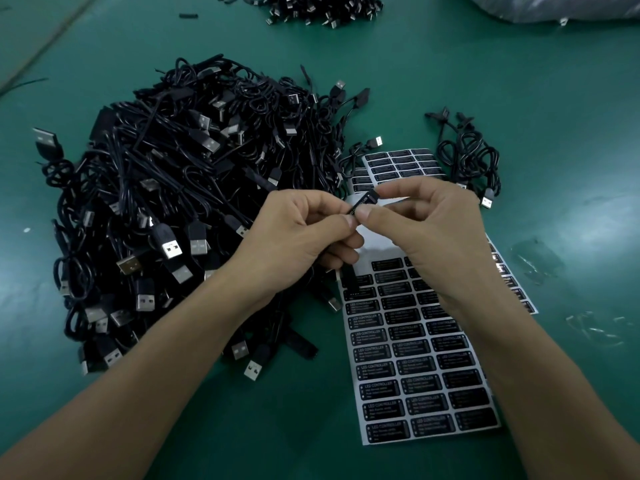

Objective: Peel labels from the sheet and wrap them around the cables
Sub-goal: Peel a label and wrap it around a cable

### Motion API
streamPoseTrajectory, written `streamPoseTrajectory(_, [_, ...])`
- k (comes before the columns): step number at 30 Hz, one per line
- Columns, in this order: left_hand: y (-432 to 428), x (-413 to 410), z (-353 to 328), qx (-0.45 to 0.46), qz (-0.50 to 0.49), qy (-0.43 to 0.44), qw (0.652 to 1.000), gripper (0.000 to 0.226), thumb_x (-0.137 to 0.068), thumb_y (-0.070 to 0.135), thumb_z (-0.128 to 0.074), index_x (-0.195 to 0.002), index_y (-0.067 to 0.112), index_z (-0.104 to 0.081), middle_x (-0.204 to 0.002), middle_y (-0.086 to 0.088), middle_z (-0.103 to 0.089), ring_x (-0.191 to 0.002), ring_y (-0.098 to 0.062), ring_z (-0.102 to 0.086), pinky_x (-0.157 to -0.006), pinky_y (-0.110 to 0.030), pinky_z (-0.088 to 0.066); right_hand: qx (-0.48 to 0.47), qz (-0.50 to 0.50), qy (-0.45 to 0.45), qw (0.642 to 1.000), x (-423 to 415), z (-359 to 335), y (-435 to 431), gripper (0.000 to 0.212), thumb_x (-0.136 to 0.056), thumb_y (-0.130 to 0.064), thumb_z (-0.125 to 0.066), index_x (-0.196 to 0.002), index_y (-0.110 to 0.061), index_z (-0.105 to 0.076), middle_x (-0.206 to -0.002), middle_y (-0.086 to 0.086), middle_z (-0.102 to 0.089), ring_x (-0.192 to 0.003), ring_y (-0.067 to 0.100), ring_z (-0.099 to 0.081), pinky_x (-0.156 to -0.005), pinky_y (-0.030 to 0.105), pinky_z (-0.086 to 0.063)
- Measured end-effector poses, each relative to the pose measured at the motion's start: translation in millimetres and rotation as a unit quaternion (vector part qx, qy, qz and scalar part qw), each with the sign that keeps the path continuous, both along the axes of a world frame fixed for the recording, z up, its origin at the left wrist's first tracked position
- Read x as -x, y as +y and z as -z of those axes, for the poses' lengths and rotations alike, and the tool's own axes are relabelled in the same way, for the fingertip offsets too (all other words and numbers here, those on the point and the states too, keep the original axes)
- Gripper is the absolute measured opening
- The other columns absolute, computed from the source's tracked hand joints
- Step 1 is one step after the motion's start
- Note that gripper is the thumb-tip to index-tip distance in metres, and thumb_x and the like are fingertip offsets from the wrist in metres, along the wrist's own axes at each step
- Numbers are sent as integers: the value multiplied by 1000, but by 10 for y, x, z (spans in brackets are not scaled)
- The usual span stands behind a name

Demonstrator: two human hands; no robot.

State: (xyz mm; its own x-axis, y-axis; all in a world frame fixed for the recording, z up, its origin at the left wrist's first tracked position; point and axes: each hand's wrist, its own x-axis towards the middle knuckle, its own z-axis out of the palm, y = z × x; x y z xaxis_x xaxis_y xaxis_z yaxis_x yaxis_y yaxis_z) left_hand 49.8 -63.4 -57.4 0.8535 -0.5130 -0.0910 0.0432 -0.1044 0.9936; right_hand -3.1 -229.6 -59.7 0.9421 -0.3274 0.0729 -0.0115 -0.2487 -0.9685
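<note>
**Both hands pinch a label onto a cable above the sheet**

The left hand (304, 237) and the right hand (429, 230) meet in the middle of the view, raised over the green table (554, 98). Between them is a thin black cable part with a black label (362, 203) lying along it, its white lettering partly showing. The left hand's fingers are curled, with thumb and forefinger pinching the near end of the piece. The right hand pinches the label between thumb and forefinger from the right, its other fingers bent loosely. A length of the held cable (347, 277) hangs below the left hand.

Right beneath the hands lies the label sheet (415, 375), running toward the near edge in rows of black labels printed "LED CONTROLLER". Its far end, under the hands, is bare white backing. A second sheet (398, 164) lies beyond the hands, partly hidden by them.

To the left spreads a large pile of black USB cables (173, 202), its edge touching the sheets. A small bundle of cables (467, 157) lies to the far right of the sheets. Another cable heap (322, 8) sits at the far edge, with a clear plastic bag (571, 8) in the far right corner. Scraps of clear film (533, 261) lie on the table to the right.
</note>
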Motion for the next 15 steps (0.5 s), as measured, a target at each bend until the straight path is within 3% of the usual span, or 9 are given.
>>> streamPoseTrajectory(5, [-2,1,-1,-15,6,-18,1000,14,-96,4,-62,-86,9,-70,-63,0,-70,-53,-10,-65,-50,-20,-52,-10,-15,-32,999,-19,-20,26,4,-87,-20,-77,-83,-19,-75,-68,-6,-73,-60,0,-64,-58,11,-47])
streamPoseTrajectory(15, [-11,34,3,-37,-11,-86,996,25,-95,17,-68,-72,7,-63,-54,-1,-64,-47,-12,-56,-46,-23,-48,45,-45,-28,998,11,-36,74,25,-99,-23,-61,-77,-19,-73,-61,-10,-68,-56,-2,-58,-55,11,-44])
